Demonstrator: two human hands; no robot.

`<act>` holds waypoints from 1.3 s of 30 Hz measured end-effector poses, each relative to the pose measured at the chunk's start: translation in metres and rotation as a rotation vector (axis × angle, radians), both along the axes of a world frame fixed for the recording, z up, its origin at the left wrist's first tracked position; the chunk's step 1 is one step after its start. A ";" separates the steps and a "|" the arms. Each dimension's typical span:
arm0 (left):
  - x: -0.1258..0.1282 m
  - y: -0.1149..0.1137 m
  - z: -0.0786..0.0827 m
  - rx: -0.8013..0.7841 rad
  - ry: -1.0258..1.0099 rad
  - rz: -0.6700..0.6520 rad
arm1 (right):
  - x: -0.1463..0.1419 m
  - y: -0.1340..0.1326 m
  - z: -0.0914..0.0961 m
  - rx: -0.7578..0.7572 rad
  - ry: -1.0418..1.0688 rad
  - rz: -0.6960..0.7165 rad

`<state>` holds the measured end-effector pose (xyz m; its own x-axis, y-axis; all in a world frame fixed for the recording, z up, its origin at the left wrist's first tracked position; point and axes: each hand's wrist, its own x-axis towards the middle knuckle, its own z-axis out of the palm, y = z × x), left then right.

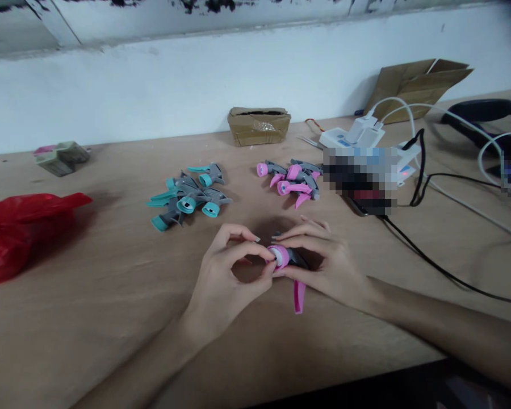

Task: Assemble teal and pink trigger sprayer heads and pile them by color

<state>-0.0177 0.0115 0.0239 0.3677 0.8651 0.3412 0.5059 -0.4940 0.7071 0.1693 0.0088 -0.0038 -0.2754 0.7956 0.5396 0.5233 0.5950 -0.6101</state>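
Note:
My two hands meet over the wooden table (111,307), both holding one pink and grey spray nozzle (286,258). Its pink trigger hangs down toward me. My left hand (225,272) pinches the nozzle's pink round cap end with thumb and fingertips. My right hand (323,261) wraps the grey body from the right. Behind my hands lies a small heap of pink and grey spray nozzles (292,180), and to its left a heap of teal and grey spray nozzles (187,196).
A red plastic bag (17,230) lies at the left. A small brown carton (259,125) stands by the white wall, another cardboard box (417,85) at the right. A white power strip (357,136) with black and white cables (430,261) covers the right side.

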 end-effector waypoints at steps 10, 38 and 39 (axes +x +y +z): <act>0.000 -0.001 0.002 0.025 0.020 0.015 | 0.000 0.001 0.000 0.011 -0.009 -0.005; -0.001 0.000 0.001 -0.202 -0.138 0.072 | -0.001 0.000 0.002 -0.009 -0.021 0.026; -0.001 0.000 0.000 -0.206 -0.146 0.073 | -0.001 0.000 0.002 -0.010 -0.023 0.024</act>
<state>-0.0189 0.0113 0.0238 0.2618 0.9441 0.2002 0.4205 -0.2982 0.8569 0.1686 0.0085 -0.0019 -0.3068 0.7939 0.5249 0.5224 0.6015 -0.6044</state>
